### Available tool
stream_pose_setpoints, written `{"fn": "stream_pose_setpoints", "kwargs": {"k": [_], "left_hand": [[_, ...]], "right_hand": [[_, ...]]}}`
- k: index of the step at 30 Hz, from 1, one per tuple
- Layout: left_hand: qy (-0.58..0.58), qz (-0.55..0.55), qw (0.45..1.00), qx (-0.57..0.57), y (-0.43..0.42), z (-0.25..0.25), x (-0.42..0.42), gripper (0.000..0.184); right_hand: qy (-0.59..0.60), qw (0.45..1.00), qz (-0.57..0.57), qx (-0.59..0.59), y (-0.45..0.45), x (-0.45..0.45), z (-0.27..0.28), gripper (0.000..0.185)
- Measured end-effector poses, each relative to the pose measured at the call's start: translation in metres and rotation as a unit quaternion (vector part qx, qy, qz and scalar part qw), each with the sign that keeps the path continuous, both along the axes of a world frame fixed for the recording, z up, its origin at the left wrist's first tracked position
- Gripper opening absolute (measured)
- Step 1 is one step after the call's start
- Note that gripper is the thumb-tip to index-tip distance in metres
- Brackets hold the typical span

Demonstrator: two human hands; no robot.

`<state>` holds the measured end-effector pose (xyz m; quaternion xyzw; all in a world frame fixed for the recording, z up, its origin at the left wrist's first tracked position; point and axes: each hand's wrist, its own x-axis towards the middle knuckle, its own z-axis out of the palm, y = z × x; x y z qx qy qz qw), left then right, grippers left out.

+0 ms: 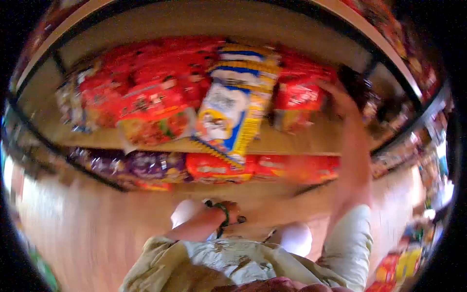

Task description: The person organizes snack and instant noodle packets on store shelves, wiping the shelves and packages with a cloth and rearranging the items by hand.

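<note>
My right hand reaches onto the shelf at the right edge of a red packet. Motion blurs its fingers, and I cannot tell whether they grip the packet. Low in front of my body is my left hand, with a dark green bracelet on the wrist. Its fingers look curled, with a small dark spot at them that I cannot make out. Blue, white and yellow packets lie stacked mid-shelf, the front one jutting past the edge. Left of them, a red packet with a food picture leans forward.
The wooden shelf has a dark metal frame. More red packets fill its back. Purple packets and red packets sit on the level below. Goods stand at lower right on the wood-look floor.
</note>
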<state>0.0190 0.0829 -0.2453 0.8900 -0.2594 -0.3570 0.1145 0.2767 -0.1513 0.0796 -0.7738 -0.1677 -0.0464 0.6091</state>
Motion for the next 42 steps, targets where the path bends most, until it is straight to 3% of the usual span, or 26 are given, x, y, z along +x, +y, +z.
{"fn": "stream_pose_setpoints", "kwargs": {"k": [5,7,9,14,17,20,22,23,25,26,29,31,36,37,39,42], "left_hand": [[-0.052,-0.02,0.998,-0.022,-0.003,0.001,-0.007,0.028],[-0.03,-0.038,0.999,0.0,-0.007,-0.022,0.0,0.028],[-0.009,-0.081,0.996,0.021,-0.011,-0.026,0.0,0.029],[-0.019,-0.074,0.997,0.014,-0.008,0.009,-0.002,0.026],[-0.019,-0.074,0.997,0.007,-0.009,0.005,-0.004,0.025],[-0.021,-0.078,0.997,0.006,-0.01,0.001,-0.005,0.025],[-0.016,-0.082,0.997,0.003,-0.007,0.003,0.0,0.025],[-0.016,-0.082,0.996,0.002,-0.006,0.003,0.001,0.025],[-0.016,-0.082,0.996,-0.004,-0.005,0.001,0.003,0.025],[-0.015,-0.086,0.996,-0.009,-0.004,-0.001,0.004,0.025],[-0.015,-0.078,0.996,-0.04,-0.001,-0.006,0.007,0.025],[-0.059,-0.052,0.996,-0.047,0.001,-0.005,0.001,0.025],[-0.154,0.028,0.979,-0.13,0.014,-0.004,-0.015,0.028],[-0.119,0.03,0.98,-0.154,0.016,0.002,-0.018,0.03],[-0.094,0.031,0.98,-0.172,0.019,0.002,-0.017,0.033],[-0.124,0.044,0.96,-0.248,0.025,-0.031,-0.005,0.033]], "right_hand": [[0.071,0.994,0.05,0.069,0.004,-0.023,0.009,0.071],[0.027,0.998,-0.027,0.054,0.004,-0.023,0.008,0.069],[0.036,0.996,-0.025,0.071,-0.008,-0.017,0.0,0.07],[-0.072,0.996,-0.039,0.03,-0.025,-0.012,-0.004,0.062],[-0.041,0.997,-0.062,0.035,-0.014,-0.01,-0.004,0.056],[-0.104,0.99,-0.09,0.041,-0.015,-0.028,0.005,0.051],[-0.203,0.967,-0.124,-0.091,-0.034,0.01,-0.015,0.05],[-0.217,0.964,-0.13,-0.08,-0.031,0.006,-0.017,0.05],[-0.338,0.906,-0.231,-0.11,-0.02,0.0,-0.024,0.028],[-0.397,0.872,-0.229,-0.171,-0.03,0.012,-0.025,0.022],[-0.449,0.835,-0.248,-0.2,-0.045,0.019,-0.033,0.018],[-0.418,0.86,-0.252,-0.15,-0.041,-0.002,-0.028,0.021],[-0.468,0.761,-0.365,-0.262,-0.072,-0.025,-0.036,0.023],[-0.472,0.758,-0.371,-0.256,-0.07,-0.042,-0.032,0.023],[-0.417,0.806,-0.37,-0.201,-0.061,-0.077,-0.026,0.021],[-0.498,0.754,-0.38,-0.196,-0.071,-0.099,-0.032,0.019]]}}
